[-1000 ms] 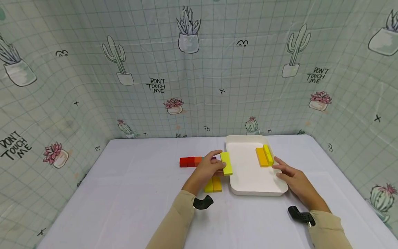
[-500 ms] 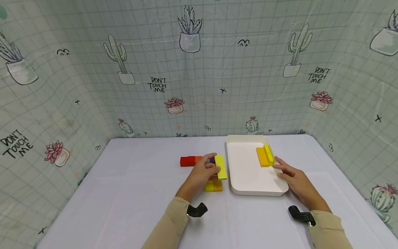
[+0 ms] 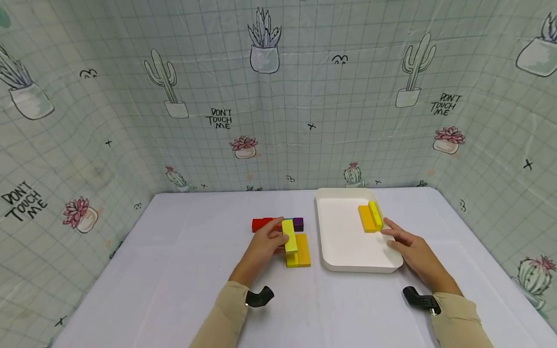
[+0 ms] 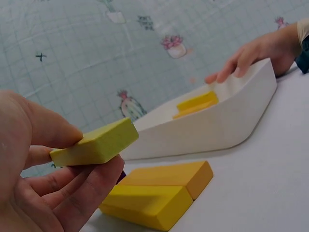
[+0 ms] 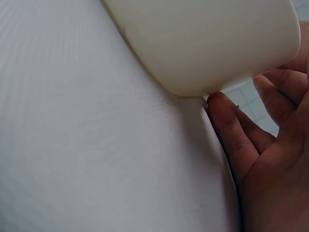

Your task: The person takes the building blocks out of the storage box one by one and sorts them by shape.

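Observation:
In the head view my left hand pinches a yellow-green block between thumb and fingers. The block is held above a yellow block and an orange-yellow block that lie side by side on the table. The left wrist view shows a gap between the held block and that pair. My right hand rests at the right side of a white tray, with relaxed fingers touching its rim. Inside the tray, an orange-yellow block lies against a yellow block.
Behind the left hand runs a row of small blocks, with a red block at its left end and a purple block at its right. My hand covers part of that row. A patterned cloth hangs behind the white table.
My left hand has moved left with the yellow-green block, from beside the tray's left rim to above the yellow pair. The purple block now shows. My right hand and the tray stay put.

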Action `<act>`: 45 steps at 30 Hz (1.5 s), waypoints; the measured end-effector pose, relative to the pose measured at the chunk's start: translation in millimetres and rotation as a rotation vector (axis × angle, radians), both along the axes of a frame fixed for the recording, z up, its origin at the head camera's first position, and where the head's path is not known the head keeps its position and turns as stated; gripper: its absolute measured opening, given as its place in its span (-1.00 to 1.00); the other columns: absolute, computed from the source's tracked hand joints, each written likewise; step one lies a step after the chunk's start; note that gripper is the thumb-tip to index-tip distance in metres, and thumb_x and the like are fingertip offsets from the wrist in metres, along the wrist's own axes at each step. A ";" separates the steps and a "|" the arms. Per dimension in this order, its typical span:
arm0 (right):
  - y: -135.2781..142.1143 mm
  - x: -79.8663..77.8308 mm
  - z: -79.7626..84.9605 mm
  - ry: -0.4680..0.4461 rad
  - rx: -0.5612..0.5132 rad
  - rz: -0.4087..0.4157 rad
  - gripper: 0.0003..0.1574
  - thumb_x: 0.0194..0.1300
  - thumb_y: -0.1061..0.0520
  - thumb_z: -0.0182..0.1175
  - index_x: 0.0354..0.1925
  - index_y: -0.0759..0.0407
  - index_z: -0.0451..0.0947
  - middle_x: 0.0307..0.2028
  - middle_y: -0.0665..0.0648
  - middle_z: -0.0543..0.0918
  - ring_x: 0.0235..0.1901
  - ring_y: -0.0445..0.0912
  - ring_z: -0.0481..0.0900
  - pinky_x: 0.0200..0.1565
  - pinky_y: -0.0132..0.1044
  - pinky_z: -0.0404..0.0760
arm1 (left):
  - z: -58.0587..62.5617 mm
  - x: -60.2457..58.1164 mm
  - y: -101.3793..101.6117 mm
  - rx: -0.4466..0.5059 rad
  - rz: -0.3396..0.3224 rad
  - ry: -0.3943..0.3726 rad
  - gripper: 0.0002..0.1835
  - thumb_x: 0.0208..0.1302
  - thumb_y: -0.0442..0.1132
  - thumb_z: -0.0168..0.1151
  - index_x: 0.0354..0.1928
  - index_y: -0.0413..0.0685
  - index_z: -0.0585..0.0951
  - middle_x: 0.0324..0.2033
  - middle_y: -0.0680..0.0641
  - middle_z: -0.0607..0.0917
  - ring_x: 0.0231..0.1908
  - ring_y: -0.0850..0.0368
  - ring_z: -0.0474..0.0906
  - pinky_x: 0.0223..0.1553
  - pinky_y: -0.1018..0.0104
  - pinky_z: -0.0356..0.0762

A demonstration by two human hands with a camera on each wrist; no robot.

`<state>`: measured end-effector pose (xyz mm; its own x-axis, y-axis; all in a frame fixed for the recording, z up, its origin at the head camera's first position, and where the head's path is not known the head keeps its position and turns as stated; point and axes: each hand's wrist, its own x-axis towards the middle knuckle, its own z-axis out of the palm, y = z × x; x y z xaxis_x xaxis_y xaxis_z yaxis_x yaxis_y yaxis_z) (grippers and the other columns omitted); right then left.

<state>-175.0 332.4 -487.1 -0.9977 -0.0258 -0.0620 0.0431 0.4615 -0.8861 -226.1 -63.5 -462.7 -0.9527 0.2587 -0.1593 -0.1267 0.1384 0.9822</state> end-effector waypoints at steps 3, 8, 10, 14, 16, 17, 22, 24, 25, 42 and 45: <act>0.2 -0.4 -0.3 0.002 0.006 0.004 -0.39 0.51 -0.10 0.10 0.39 0.10 0.41 0.56 -0.12 -0.01 0.55 0.04 -0.18 0.08 -0.81 0.12 | -4.2 0.9 -8.1 -0.017 0.031 -0.016 -0.39 0.41 -0.21 0.23 0.47 0.17 0.37 -0.09 -0.12 0.62 -0.13 0.00 0.59 -0.04 0.23 0.65; 1.0 0.7 -1.0 0.008 0.010 0.000 -0.39 0.52 -0.10 0.09 0.39 0.14 0.41 0.57 -0.07 -0.02 0.55 0.06 -0.18 0.05 -0.84 0.10 | -8.6 -0.3 -20.3 -0.024 0.034 -0.065 -0.38 0.41 -0.21 0.25 0.46 0.27 0.37 0.02 -0.12 0.61 -0.09 -0.02 0.61 -0.04 0.23 0.65; 0.6 0.4 -1.3 0.009 0.004 0.001 -0.38 0.52 -0.10 0.09 0.39 0.16 0.40 0.57 -0.05 -0.02 0.55 0.07 -0.18 0.06 -0.84 0.11 | -9.5 -1.3 -25.6 -0.044 0.037 -0.079 -0.37 0.41 -0.22 0.25 0.47 0.27 0.36 0.03 -0.12 0.62 -0.09 -0.01 0.61 -0.05 0.23 0.66; -0.7 -0.9 -1.2 0.014 0.005 0.007 -0.38 0.52 -0.11 0.09 0.39 0.15 0.41 0.57 -0.06 -0.01 0.55 0.06 -0.18 0.06 -0.83 0.11 | -9.2 -2.3 -34.2 -0.106 0.064 -0.103 -0.34 0.38 -0.24 0.25 0.48 0.25 0.35 -0.01 -0.11 0.61 -0.10 -0.02 0.59 -0.08 0.23 0.67; -0.9 -0.8 -0.9 0.011 0.006 0.007 -0.37 0.52 -0.12 0.09 0.39 0.14 0.41 0.56 -0.08 -0.02 0.55 0.05 -0.18 0.07 -0.83 0.11 | -8.9 -2.4 -36.3 -0.143 0.069 -0.111 -0.33 0.36 -0.26 0.26 0.48 0.24 0.35 -0.03 -0.12 0.61 -0.12 -0.03 0.58 -0.10 0.22 0.67; -0.7 -0.5 -0.9 0.009 0.009 0.007 -0.37 0.52 -0.13 0.09 0.39 0.13 0.40 0.56 -0.09 -0.02 0.55 0.05 -0.18 0.07 -0.82 0.11 | -8.7 -2.5 -36.5 -0.161 0.070 -0.118 -0.32 0.35 -0.27 0.27 0.48 0.24 0.35 -0.04 -0.12 0.61 -0.13 -0.03 0.59 -0.10 0.23 0.67; 0.0 -0.6 -1.3 0.007 0.013 0.008 -0.36 0.51 -0.13 0.09 0.40 0.12 0.40 0.56 -0.09 -0.02 0.55 0.05 -0.18 0.06 -0.83 0.11 | -8.8 -2.9 -35.0 -0.226 0.056 -0.134 -0.29 0.30 -0.33 0.28 0.47 0.22 0.37 -0.07 -0.13 0.59 -0.16 -0.03 0.58 -0.12 0.22 0.68; 0.4 -1.3 -1.5 0.011 0.013 0.009 -0.36 0.51 -0.13 0.09 0.40 0.12 0.40 0.56 -0.10 -0.02 0.55 0.05 -0.17 0.05 -0.84 0.10 | -8.9 -3.1 -33.7 -0.230 0.058 -0.137 -0.29 0.28 -0.34 0.28 0.46 0.22 0.38 -0.10 -0.14 0.59 -0.17 -0.04 0.57 -0.12 0.22 0.68; 0.5 -1.6 -1.5 0.014 0.015 0.010 -0.36 0.51 -0.13 0.09 0.40 0.12 0.40 0.56 -0.10 -0.02 0.55 0.05 -0.17 0.05 -0.84 0.10 | -9.2 -3.1 -33.2 -0.228 0.060 -0.135 -0.28 0.28 -0.35 0.28 0.47 0.21 0.37 -0.11 -0.14 0.59 -0.17 -0.04 0.57 -0.13 0.22 0.68; -1.0 -3.0 -0.3 0.001 0.000 0.000 -0.38 0.52 -0.09 0.10 0.40 0.14 0.39 0.56 -0.11 -0.03 0.55 0.06 -0.21 0.42 0.20 -0.03 | -6.8 1.1 -24.4 -0.319 0.047 -0.089 -0.27 0.26 -0.37 0.23 0.47 0.20 0.37 0.04 -0.13 0.52 -0.12 -0.05 0.53 -0.18 0.25 0.67; -0.5 -1.7 -1.0 -0.007 -0.002 -0.002 -0.38 0.52 -0.09 0.10 0.40 0.15 0.40 0.57 -0.10 -0.04 0.55 0.06 -0.21 0.42 0.19 -0.03 | -6.2 2.7 -22.4 -0.326 0.035 -0.081 -0.27 0.24 -0.37 0.23 0.47 0.19 0.37 0.04 -0.13 0.51 -0.10 -0.05 0.51 -0.19 0.26 0.67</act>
